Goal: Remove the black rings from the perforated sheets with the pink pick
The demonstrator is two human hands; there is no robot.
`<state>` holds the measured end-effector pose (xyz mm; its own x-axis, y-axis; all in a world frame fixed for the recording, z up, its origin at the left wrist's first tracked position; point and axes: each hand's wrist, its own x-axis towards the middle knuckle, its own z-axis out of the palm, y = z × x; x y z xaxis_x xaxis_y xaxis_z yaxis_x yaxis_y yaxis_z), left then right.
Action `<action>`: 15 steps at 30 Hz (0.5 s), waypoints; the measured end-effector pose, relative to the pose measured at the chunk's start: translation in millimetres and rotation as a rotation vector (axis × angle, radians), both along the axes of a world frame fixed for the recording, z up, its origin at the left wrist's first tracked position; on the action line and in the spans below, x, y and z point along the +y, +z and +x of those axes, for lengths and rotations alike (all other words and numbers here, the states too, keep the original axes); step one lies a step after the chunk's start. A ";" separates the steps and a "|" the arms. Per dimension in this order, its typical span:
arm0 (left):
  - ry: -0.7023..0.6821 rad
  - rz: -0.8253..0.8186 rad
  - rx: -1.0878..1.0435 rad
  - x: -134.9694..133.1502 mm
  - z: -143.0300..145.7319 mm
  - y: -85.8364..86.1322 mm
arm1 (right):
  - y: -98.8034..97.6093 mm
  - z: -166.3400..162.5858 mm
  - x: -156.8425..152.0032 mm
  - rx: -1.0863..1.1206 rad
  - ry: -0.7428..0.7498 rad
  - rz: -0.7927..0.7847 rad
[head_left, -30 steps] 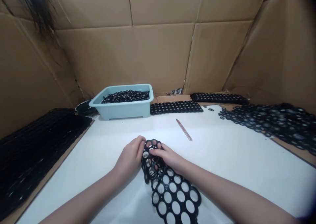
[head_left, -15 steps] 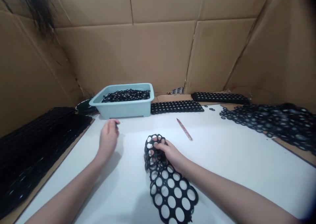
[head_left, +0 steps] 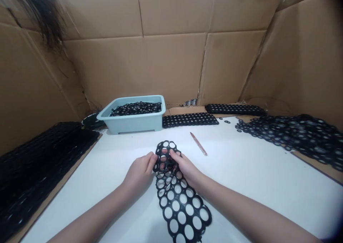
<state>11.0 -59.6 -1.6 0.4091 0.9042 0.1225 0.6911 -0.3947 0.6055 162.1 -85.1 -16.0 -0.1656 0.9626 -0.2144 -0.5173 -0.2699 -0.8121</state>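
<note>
A black perforated sheet (head_left: pixel 175 198) with rows of round holes lies lengthwise on the white table, its far end lifted and curled over. My right hand (head_left: pixel 184 166) is closed on that far end, thumb on top and fingers showing through the holes. At the curled part's left edge, my left hand (head_left: pixel 143 166) is closed in a pinch, thumb and forefinger touching the rim. Whether a small loose piece is also between those fingertips is hidden.
A light blue basin (head_left: pixel 131 124) holds many small black rings. Perforated black strips (head_left: pixel 190 120) lie along the cardboard wall. Loose black rings (head_left: pixel 294 132) are heaped at right, dark sheets (head_left: pixel 48 157) stacked at left. A red pen-like stick (head_left: pixel 198 143) lies beyond my right hand.
My left hand, which held a small dark piece near the basin, has come right and toward me to the sheet's curled edge. My right hand keeps its hold.
</note>
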 end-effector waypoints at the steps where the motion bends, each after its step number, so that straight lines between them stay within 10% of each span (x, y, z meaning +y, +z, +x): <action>1: -0.014 -0.007 -0.005 -1.7 0.5 0.3 | 0.2 -0.2 -0.1 -0.009 -0.005 -0.004; 8: -0.049 -0.203 -0.286 -2.7 4.6 -2.6 | 1.4 -0.7 -0.2 -0.122 -0.047 -0.015; 15: 0.308 -0.117 -0.593 40.9 -25.4 -3.5 | 6.5 -6.5 -6.3 -0.148 -0.013 0.004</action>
<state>-14.4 -18.7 -5.2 0.0241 0.9897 0.1409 0.2997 -0.1417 0.9435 155.5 -91.4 -9.5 -0.1197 0.9653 -0.2321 -0.3951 -0.2608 -0.8809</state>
